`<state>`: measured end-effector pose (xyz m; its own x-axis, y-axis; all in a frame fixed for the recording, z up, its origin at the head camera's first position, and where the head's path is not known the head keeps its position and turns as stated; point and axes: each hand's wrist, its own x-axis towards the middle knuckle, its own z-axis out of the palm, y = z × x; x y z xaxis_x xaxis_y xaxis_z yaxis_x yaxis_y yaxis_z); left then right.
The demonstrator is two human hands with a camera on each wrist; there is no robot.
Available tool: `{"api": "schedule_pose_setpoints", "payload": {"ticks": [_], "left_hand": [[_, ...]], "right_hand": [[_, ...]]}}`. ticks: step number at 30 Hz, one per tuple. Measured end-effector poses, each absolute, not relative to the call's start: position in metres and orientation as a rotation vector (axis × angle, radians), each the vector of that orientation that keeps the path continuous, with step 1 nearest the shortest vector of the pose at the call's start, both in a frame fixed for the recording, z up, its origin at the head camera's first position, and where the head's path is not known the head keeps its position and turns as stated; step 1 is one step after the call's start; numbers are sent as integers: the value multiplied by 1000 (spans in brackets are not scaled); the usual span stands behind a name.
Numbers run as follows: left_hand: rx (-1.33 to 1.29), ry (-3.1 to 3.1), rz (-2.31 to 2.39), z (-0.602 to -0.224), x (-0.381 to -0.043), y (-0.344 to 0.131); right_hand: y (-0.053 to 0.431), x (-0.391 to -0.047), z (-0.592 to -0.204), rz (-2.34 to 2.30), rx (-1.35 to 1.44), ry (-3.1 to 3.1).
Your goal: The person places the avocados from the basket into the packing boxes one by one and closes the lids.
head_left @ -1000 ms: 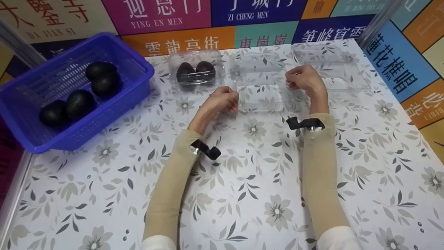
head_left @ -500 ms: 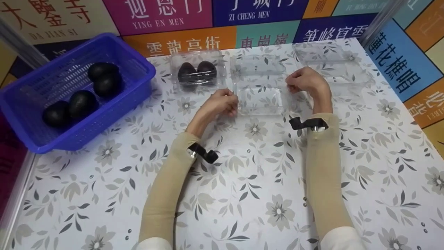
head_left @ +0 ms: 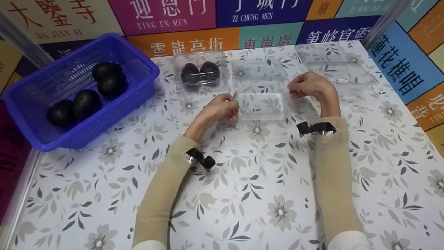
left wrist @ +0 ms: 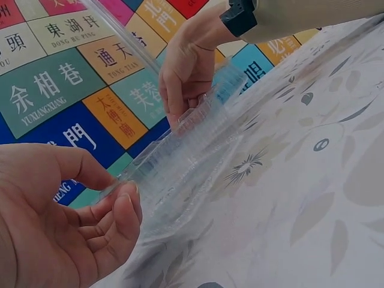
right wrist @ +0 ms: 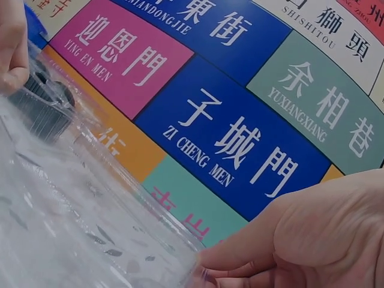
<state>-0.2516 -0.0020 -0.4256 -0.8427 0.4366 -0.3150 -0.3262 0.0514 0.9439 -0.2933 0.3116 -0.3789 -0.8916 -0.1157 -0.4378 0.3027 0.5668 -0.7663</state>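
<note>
An open clear plastic clamshell box (head_left: 262, 118) lies between my two hands, its lid (head_left: 260, 71) folded back toward the wall. My left hand (head_left: 222, 109) pinches the box's left edge between thumb and fingers. On the opposite edge, my right hand (head_left: 313, 88) grips the rim with thumb and fingertips. The left wrist view shows the left hand (left wrist: 66, 216) close up, and the right hand (left wrist: 189, 75) reaching down to the far end of the clear plastic (left wrist: 186, 162). In the right wrist view the right thumb (right wrist: 240, 249) presses the plastic corner.
A closed clear box (head_left: 178, 85) with two dark oval fruits stands left of the open one. Another open clear box (head_left: 347, 73) lies at the back right. The blue basket (head_left: 114, 119) at left holds several dark fruits. A printed wall (head_left: 270, 17) rises behind.
Both hands and the open clamshell box have shifted slightly toward me, away from the wall. The grips stay the same. The camera view has drifted a little.
</note>
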Motion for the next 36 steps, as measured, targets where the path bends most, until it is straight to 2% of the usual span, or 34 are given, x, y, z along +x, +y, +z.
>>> {"api": "schedule_pose_setpoints", "payload": {"ticks": [10,23,36], "left_hand": [[151,1819,1746,-425,-243,-12],[122,1771,1833,-426,-233,-15],[131,1804,1803,-428,-221,-24]], "right_hand": [[319,-287,-385,-1337,100,2225],[320,-274,-393,-1421,23,2159],[310,-255,-396,-1365,-95,2251]]}}
